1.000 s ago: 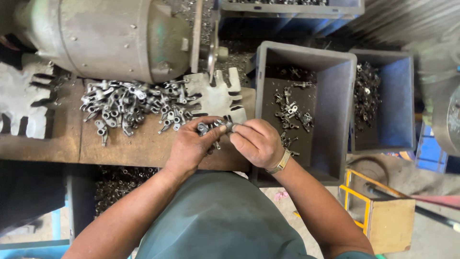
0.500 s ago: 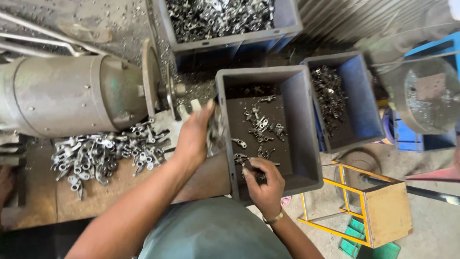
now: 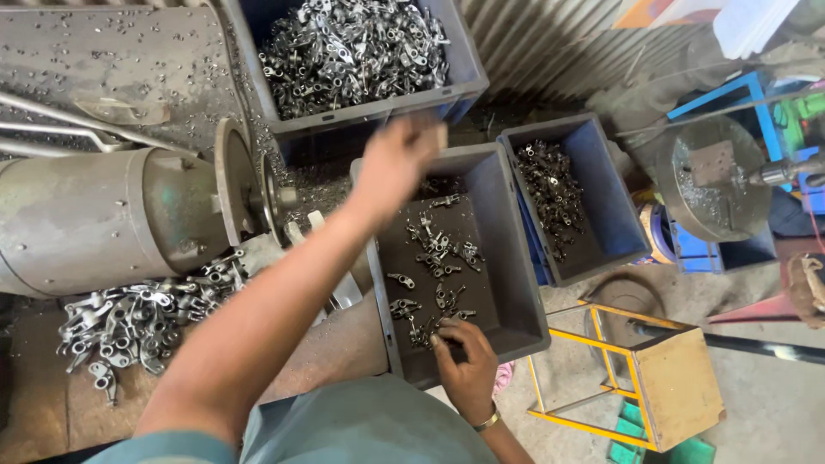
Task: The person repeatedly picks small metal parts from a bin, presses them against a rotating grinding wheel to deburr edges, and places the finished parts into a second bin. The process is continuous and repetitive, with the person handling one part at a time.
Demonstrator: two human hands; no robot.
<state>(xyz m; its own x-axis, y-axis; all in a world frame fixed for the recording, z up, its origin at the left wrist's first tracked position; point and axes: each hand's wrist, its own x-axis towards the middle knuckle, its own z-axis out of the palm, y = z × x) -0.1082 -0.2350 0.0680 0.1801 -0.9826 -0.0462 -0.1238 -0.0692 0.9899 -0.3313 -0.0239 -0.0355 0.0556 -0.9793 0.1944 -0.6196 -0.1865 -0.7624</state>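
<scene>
Left hand (image 3: 397, 159) raised and blurred with motion, reaching far over the far rim of the middle grey crate (image 3: 509, 283), toward the full crate (image 3: 468, 64) heaped with small metal castings (image 3: 352, 47). Fingers too smeared to read; cannot tell whether they are apart or closed on anything.

Right hand (image 3: 467, 365) low at the near end of the middle grey crate, fingers curled down together into a thin scatter of metal parts (image 3: 438, 258) on the crate floor, fingertips touching the nearest pieces. Whether a piece is actually pinched cannot be told. Thin bangle (image 3: 487, 422) on that wrist.

To the right, touching the middle crate, a blue-grey crate (image 3: 614, 198) with a strip of similar parts along its left side. Left of the crates, a large grey motor housing (image 3: 103, 219) lying on its side on the wooden bench (image 3: 335, 344); a pile of loose castings (image 3: 142, 314) just in front of it. Yellow-framed stand (image 3: 662, 387) on the floor at near right.
</scene>
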